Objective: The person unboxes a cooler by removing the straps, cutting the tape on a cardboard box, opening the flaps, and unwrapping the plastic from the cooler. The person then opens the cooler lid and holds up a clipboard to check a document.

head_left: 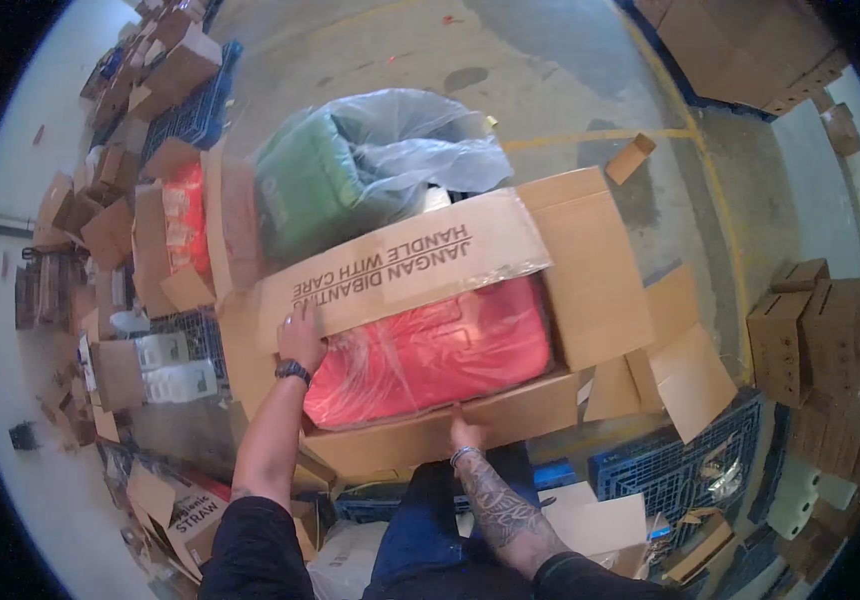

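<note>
An open cardboard box [520,402] lies in front of me, with a red item [430,350] in clear plastic inside it. My left hand [302,338], with a watch at the wrist, grips the printed far flap [410,258] near its left end. At the near wall, my right hand [465,432] holds the box's top edge, its fingertips touching the rim beside the red item. Behind the printed flap stands a green item [305,185] partly covered by clear plastic [420,140].
Blue pallets [685,465] lie at the lower right and upper left. Stacked cartons [810,335] stand at the right. White jugs [178,366] and a box with red packets [186,225] are at the left. A cardboard scrap [630,158] lies on the floor.
</note>
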Tool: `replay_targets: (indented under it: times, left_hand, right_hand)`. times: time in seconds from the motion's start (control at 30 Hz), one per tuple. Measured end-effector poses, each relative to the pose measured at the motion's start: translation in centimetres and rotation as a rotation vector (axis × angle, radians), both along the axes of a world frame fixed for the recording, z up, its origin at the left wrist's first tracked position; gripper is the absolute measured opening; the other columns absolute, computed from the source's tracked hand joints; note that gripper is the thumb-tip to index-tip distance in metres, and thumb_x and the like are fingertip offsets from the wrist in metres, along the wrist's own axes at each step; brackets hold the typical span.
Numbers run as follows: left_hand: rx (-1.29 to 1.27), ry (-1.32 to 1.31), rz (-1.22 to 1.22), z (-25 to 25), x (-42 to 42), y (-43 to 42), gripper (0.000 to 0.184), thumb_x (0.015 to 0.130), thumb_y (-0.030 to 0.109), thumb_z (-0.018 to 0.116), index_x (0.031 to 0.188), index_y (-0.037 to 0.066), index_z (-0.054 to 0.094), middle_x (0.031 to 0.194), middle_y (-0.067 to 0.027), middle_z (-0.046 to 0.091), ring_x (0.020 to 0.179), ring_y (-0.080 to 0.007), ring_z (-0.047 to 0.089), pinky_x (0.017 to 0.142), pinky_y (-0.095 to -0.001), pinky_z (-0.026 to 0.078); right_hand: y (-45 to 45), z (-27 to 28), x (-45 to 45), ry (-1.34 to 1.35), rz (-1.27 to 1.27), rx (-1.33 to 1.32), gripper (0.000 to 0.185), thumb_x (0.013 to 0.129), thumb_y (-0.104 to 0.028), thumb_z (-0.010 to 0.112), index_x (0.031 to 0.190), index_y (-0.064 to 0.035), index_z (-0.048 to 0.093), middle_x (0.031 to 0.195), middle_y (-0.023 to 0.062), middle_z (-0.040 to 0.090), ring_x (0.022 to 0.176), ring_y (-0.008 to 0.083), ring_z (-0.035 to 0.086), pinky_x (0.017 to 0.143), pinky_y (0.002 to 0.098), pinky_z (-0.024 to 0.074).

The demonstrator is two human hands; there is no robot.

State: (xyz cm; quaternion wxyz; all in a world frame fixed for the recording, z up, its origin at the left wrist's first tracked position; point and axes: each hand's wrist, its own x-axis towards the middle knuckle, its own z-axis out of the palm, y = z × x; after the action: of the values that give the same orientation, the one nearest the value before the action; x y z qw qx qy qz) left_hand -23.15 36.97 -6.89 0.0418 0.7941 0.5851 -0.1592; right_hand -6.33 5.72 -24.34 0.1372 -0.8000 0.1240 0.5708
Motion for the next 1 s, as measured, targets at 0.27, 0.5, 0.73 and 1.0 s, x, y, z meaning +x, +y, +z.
replay_targets:
  times: [0.27, 0.5, 0.73, 1.0]
  left_hand:
    - [0.209, -0.091, -0.370, -5.6, -3.7, 3.1, 0.048, 0.091, 0.016, 0.056, 0.136, 0.002, 0.053, 0.122, -0.0195, 0.067, 0.107, -0.0381, 0.067, 0.082, -0.0512, 0.056]
    - [-0.147, -0.088, -0.484, 7.2, 0.2, 4.3, 0.027, 0.088, 0.022, 0.060, 0.108, 0.008, 0.071, 0.090, -0.0222, 0.072, 0.080, -0.0434, 0.070, 0.071, -0.0532, 0.056]
    - [-0.358, -0.473, -0.233, 7.9, 2.3, -3.4, 0.027, 0.089, 0.025, 0.061, 0.109, 0.014, 0.075, 0.090, -0.0226, 0.071, 0.085, -0.0445, 0.067, 0.079, -0.0552, 0.054]
    - [-0.319, -0.692, -0.277, 10.3, 8.2, -6.0, 0.024, 0.088, 0.020, 0.059, 0.099, 0.002, 0.072, 0.090, -0.0266, 0.068, 0.087, -0.0475, 0.065, 0.079, -0.0517, 0.053]
  right_hand:
    - [0.0, -11.9, -4.8, -0.289, -0.315, 0.191, 0.069, 0.091, -0.044, 0.070, 0.128, 0.0125, 0.054, 0.096, 0.0156, 0.069, 0.075, 0.0292, 0.068, 0.066, 0.0461, 0.0590]
    - [-0.7, 0.3, 6.8, -0.145, -0.394, 0.479, 0.027, 0.087, -0.019, 0.071, 0.100, 0.0042, 0.066, 0.089, 0.0161, 0.067, 0.071, 0.0308, 0.070, 0.049, 0.0455, 0.0592]
    - [-2.6, 1.7, 26.6, -0.280, 0.013, 0.434, 0.027, 0.084, -0.012, 0.064, 0.107, 0.0023, 0.064, 0.085, 0.0145, 0.070, 0.069, 0.0312, 0.072, 0.055, 0.0499, 0.0617]
    - [-1.7, -0.3, 37.8, -0.404, 0.352, 0.427, 0.030, 0.084, -0.015, 0.063, 0.110, 0.0005, 0.066, 0.083, 0.0114, 0.070, 0.064, 0.0263, 0.071, 0.049, 0.0415, 0.0592]
